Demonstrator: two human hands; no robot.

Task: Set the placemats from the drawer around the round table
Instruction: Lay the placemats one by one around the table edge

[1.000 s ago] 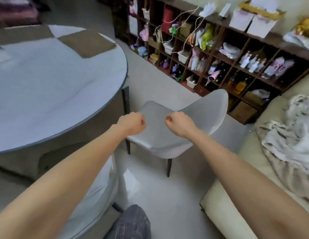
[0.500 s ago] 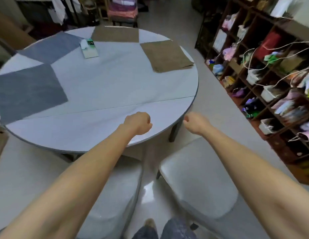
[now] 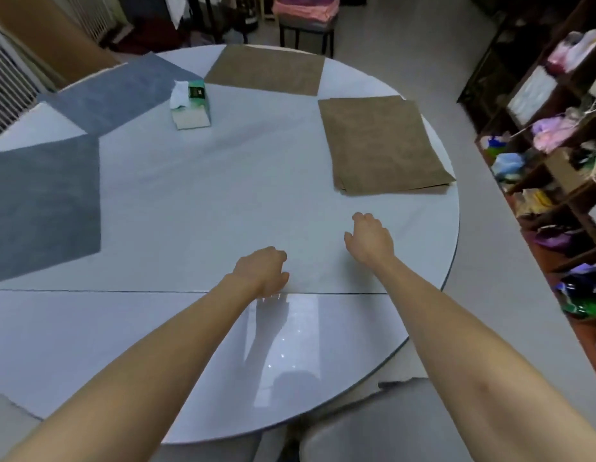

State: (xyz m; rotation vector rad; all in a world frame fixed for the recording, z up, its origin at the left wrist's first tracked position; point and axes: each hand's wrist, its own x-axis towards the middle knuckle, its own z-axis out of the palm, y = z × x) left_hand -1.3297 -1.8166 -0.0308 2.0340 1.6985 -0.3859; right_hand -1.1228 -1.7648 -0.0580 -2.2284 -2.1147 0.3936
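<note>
The round white table (image 3: pixel 223 195) fills the view. A brown placemat (image 3: pixel 266 73) lies at its far edge. Another brown placemat (image 3: pixel 379 145) lies at the right, with layered edges at its near corner like a stack. Two grey placemats lie on the left, one far (image 3: pixel 120 91) and one nearer (image 3: pixel 43 208). My left hand (image 3: pixel 263 271) and my right hand (image 3: pixel 369 240) hover over the bare near-right part of the table. Their fingers are loosely bent and hold nothing. My right hand is just short of the brown stack.
A green and white tissue box (image 3: pixel 191 105) stands on the table between the far grey and far brown mats. A dark cubby shelf (image 3: pixel 556 161) full of small items runs along the right. A pale chair (image 3: pixel 373 428) is tucked in below me, and a stool (image 3: pixel 305 25) stands beyond the table.
My view has swung from the chair and shelf to the table, and I am closer over it. Both hands have moved out over the tabletop and loosened from fists.
</note>
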